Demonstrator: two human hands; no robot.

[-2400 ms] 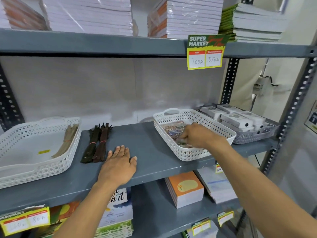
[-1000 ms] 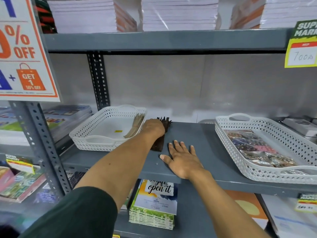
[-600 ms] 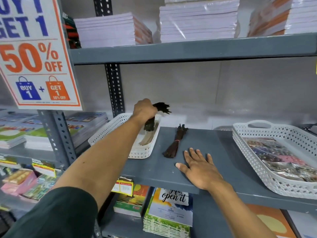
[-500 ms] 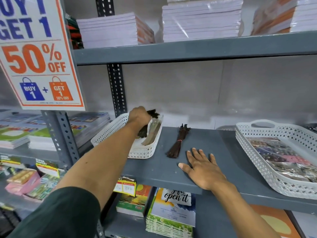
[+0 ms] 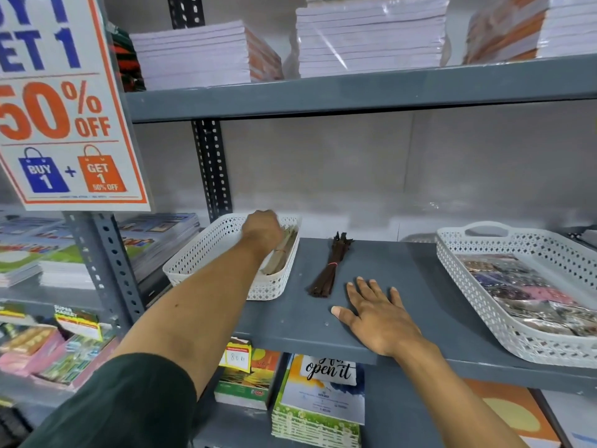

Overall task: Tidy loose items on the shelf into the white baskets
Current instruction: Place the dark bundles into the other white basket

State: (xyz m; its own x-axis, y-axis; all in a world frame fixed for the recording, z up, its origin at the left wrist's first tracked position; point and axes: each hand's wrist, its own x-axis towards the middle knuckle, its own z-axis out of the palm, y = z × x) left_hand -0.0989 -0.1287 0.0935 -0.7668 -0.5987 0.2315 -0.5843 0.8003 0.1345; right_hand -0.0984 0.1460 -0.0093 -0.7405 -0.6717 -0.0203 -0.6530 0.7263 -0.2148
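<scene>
One dark bundle binned, one left on the shelf

The left hand, which lifted a dark bundle moments ago, is now down inside the left white basket; its grip is hidden. The remaining dark bundle lies right of that basket, just beyond the flat, open, empty right hand.

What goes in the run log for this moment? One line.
left hand inside left white basket | right hand flat on shelf | dark bundle loose on shelf
</scene>
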